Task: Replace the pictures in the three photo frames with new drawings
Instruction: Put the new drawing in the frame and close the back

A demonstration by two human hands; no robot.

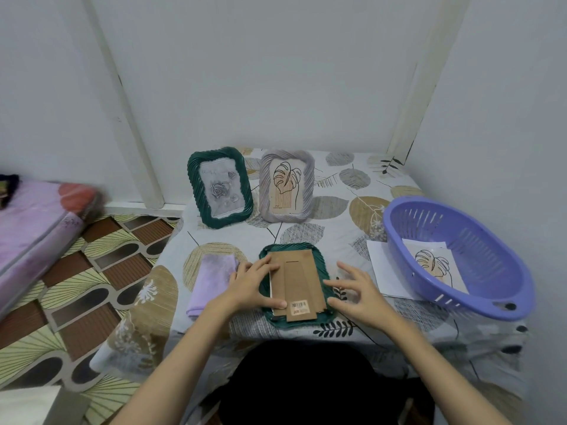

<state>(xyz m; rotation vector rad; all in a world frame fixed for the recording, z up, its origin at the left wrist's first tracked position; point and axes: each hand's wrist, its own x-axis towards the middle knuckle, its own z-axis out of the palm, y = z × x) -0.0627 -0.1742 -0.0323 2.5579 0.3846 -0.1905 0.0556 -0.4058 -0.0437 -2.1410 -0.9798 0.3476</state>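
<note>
A dark green frame [266, 252] lies face down at the table's front, its brown cardboard back panel [296, 282] on top and slightly askew. My left hand [251, 283] rests on the panel's left edge, thumb near the barcode sticker. My right hand [352, 286] hovers at the frame's right rim, fingers spread and touching the panel's right edge. Behind stand two upright frames: a green frame [219, 187] with a grey rose picture and a pale lilac frame [287, 186] with a leaf line drawing. Another leaf drawing [435, 265] lies inside the purple basket [478, 234].
A folded lilac cloth [211, 280] lies left of my left hand. White paper sheets [383, 271] stick out from under the basket at the right. The leaf-patterned tablecloth [337, 210] covers the table; a pink mattress [36, 228] is on the floor at left.
</note>
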